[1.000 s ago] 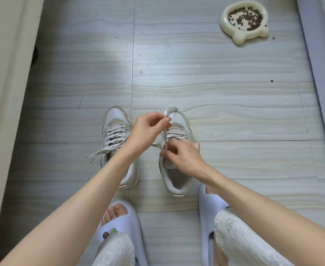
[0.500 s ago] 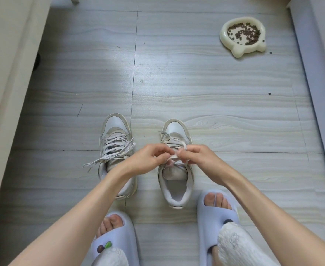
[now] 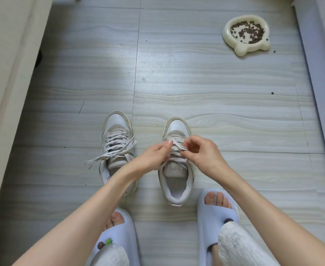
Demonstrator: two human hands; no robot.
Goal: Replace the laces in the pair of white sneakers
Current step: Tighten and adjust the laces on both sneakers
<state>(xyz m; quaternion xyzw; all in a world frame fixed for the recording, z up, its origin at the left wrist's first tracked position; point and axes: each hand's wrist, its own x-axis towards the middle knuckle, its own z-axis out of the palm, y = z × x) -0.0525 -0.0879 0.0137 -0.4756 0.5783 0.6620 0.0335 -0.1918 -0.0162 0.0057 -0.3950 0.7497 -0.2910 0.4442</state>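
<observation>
Down at the bottom of the frame, two pale lilac slippers (image 3: 213,217) frame the action, the one at lower left carrying a small charm (image 3: 104,243), with white lace trouser hems over both feet. Just above, the right sneaker (image 3: 176,169) sits at centre frame, and both hands are on it: the left hand (image 3: 154,156) pinches the lace (image 3: 177,148) between thumb and fingers, the right hand (image 3: 202,152) curls in and pinches the same lace from the other side. The left sneaker (image 3: 117,143) stands just beside, laced, ends trailing loose toward the left. No readable writing anywhere. Grey plank floor (image 3: 177,83) opens wide beyond; a cream pet bowl (image 3: 245,34) of kibble sits upper right, furniture edges lining both sides.
</observation>
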